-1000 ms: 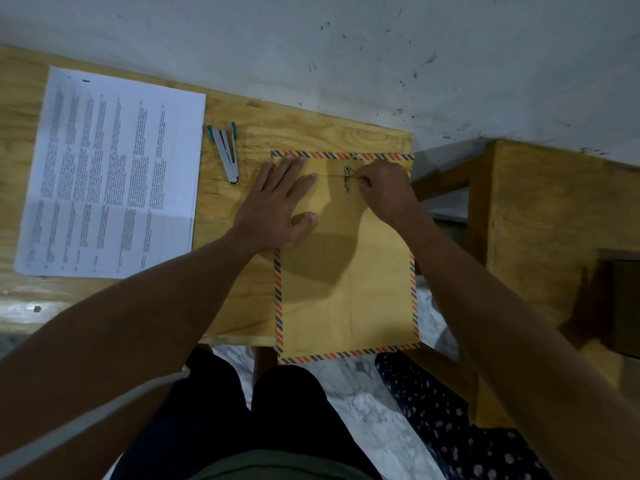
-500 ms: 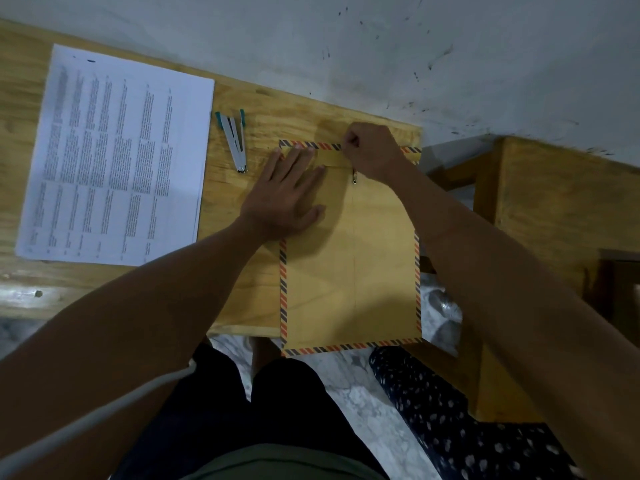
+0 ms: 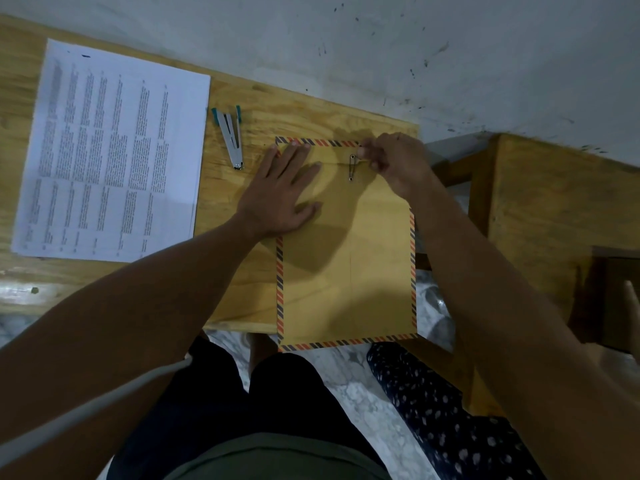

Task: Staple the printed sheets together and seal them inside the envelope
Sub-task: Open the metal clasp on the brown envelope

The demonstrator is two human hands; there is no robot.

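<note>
A brown envelope (image 3: 346,271) with a striped red-and-dark border lies on the right end of the wooden table (image 3: 242,109), its lower edge hanging over the front. My left hand (image 3: 280,195) lies flat on its upper left part, fingers straight. My right hand (image 3: 391,161) has its fingers curled at the top flap, pinching beside the metal clasp (image 3: 352,167). The printed sheets (image 3: 110,150) lie as a stack at the table's left. A silver stapler (image 3: 230,136) with teal ends sits between sheets and envelope.
A white wall (image 3: 346,46) runs behind the table. A second wooden piece of furniture (image 3: 547,202) stands to the right, with a gap between. My dark-clothed legs (image 3: 225,410) and a patterned cloth (image 3: 433,410) are below over marbled floor.
My right hand moved from the clasp up to the envelope's top edge, then back down beside the clasp. My left hand stayed flat on the envelope.
</note>
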